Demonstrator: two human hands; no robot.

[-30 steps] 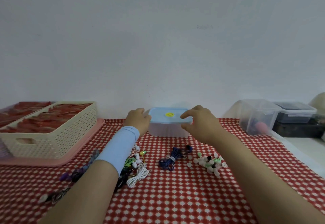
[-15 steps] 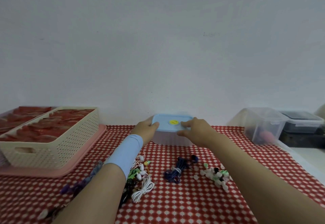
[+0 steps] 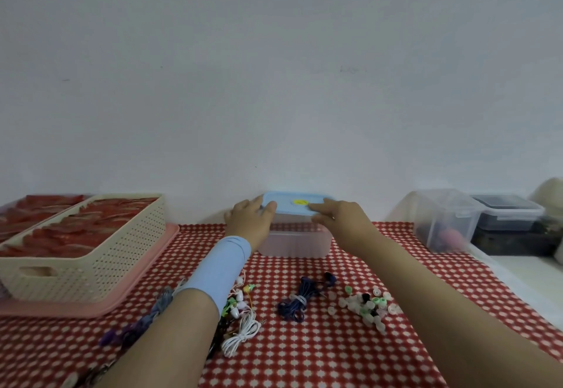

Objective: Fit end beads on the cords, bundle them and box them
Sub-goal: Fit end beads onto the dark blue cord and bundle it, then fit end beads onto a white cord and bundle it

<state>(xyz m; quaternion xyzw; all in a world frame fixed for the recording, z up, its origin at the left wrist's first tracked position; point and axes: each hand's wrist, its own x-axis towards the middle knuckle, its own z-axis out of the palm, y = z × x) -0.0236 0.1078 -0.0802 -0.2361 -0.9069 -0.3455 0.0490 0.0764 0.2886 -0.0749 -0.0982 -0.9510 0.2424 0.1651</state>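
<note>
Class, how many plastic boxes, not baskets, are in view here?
3: blue-lidded box at back centre, held by left hand and right hand; clear box at right; dark box beside it, farther right. More may be off-frame.

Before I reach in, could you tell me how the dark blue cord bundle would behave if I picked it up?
The blue cord bundle would probably stay together, since a pale tie wraps its middle. Its thin loops look floppy and would likely droop. Being so slim, it is probably light.
</note>
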